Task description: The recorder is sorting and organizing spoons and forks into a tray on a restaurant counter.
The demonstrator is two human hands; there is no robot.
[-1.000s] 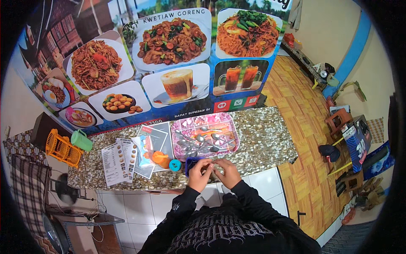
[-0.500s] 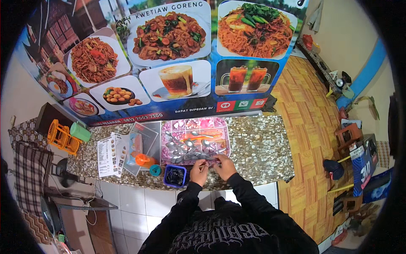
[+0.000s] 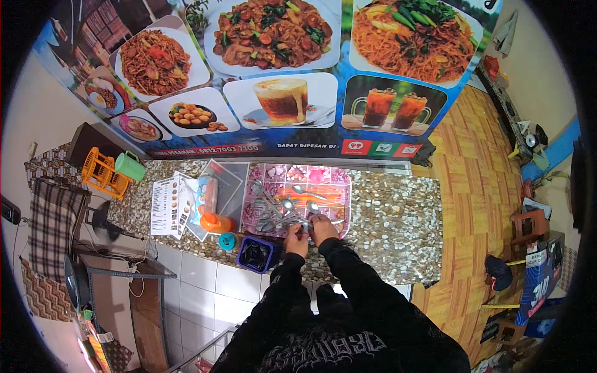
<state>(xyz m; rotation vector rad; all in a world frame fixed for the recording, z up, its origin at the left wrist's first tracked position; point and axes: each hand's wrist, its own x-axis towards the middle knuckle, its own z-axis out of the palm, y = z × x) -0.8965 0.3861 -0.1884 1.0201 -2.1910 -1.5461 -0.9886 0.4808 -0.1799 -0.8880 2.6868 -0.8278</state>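
Both our hands meet at the lower edge of the pink tray [image 3: 339,186] near frame centre: left hand [image 3: 296,235] and right hand [image 3: 323,227], fingers pinched narrow on metal spoons [image 3: 283,214] heaped there. We judge it best to lift one spoon at a time by the handle, keeping the pile untangled.

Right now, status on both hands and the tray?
Left hand and right hand at near edge of pink tray, on the spoons; grip unclear. Blue tub beside left hand.
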